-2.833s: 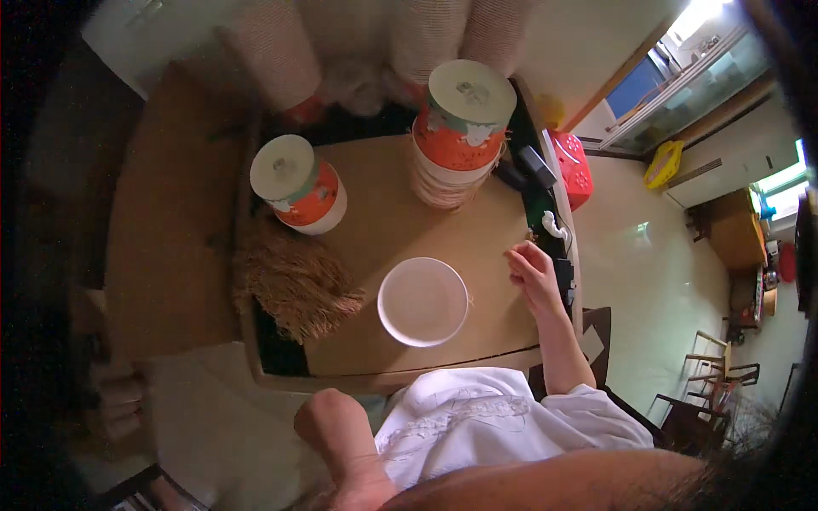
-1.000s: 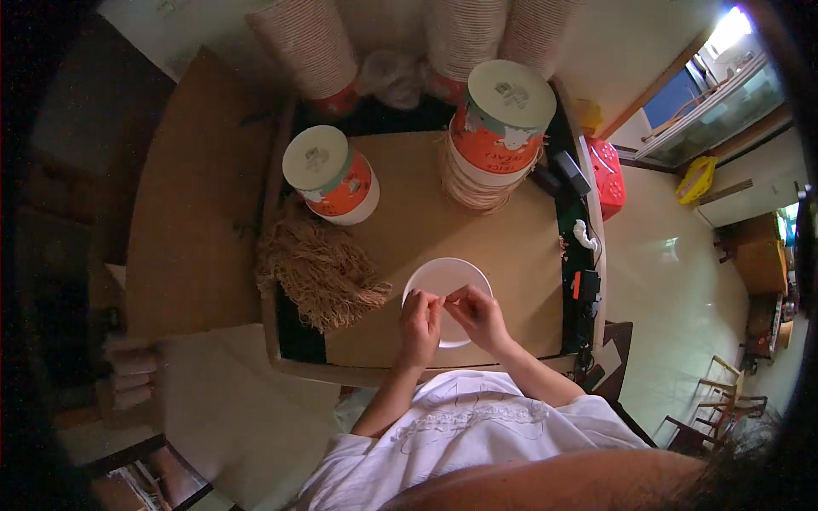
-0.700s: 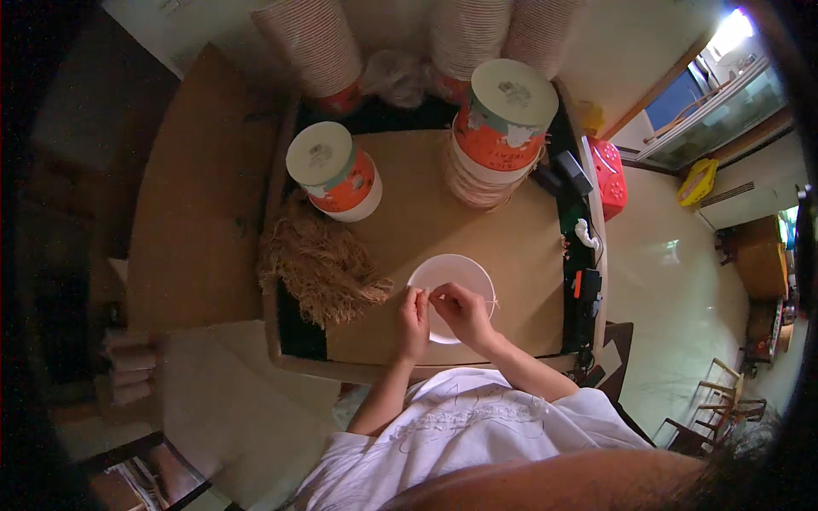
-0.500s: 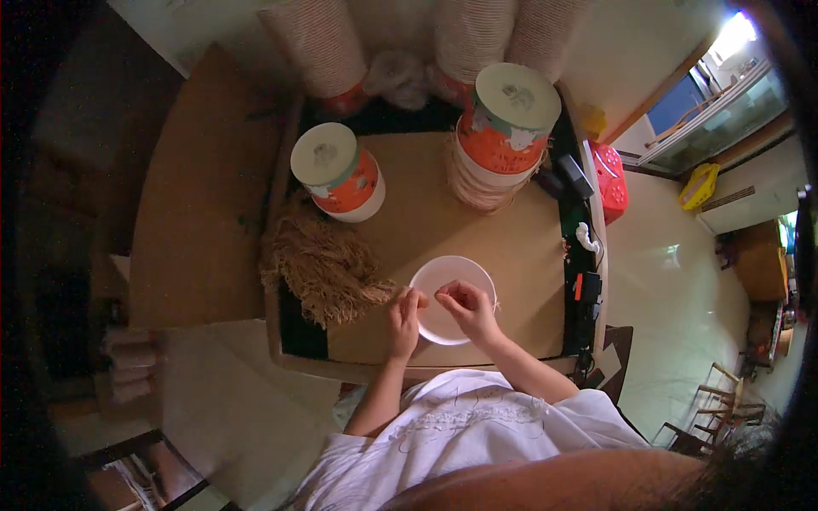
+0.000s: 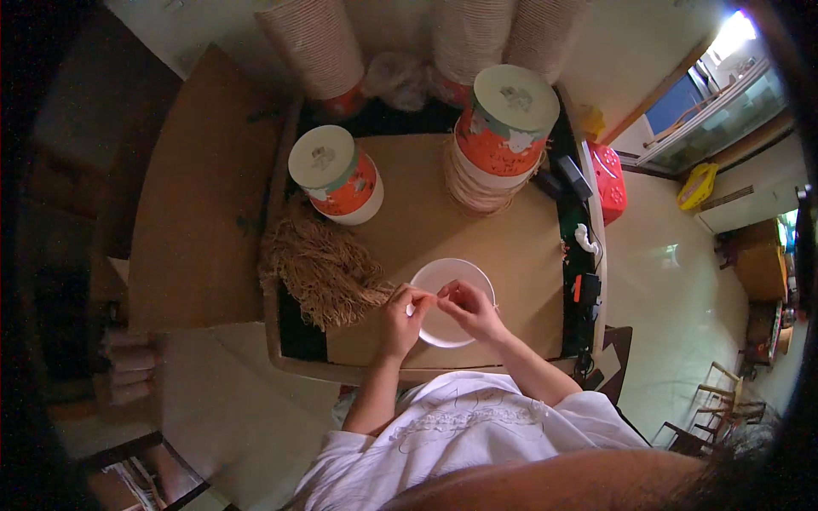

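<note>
Over a round white tub (image 5: 450, 337) near the table's front edge, my two hands almost meet at the fingertips. My left hand (image 5: 402, 318) is closed in a pinch, with a small pale spot at its fingers. The fingers of my right hand (image 5: 474, 312) are also pinched together, above the tub's inside. What lies between the fingertips is too small to make out. A tangled heap of brown twine (image 5: 328, 271) lies left of my left hand, and its strands reach toward that hand.
Beyond the tub stand an orange-and-white bucket (image 5: 348, 192) at left and a larger bucket (image 5: 503, 152) wound with cord at right. Tall stacks of ribbed tubs (image 5: 313, 47) line the back. Black devices (image 5: 586, 289) sit along the right edge; a cardboard sheet (image 5: 200, 204) leans at left.
My left hand has shifted slightly right, and its fingertips have come together with those of my right hand. The buckets and twine stay in place.
</note>
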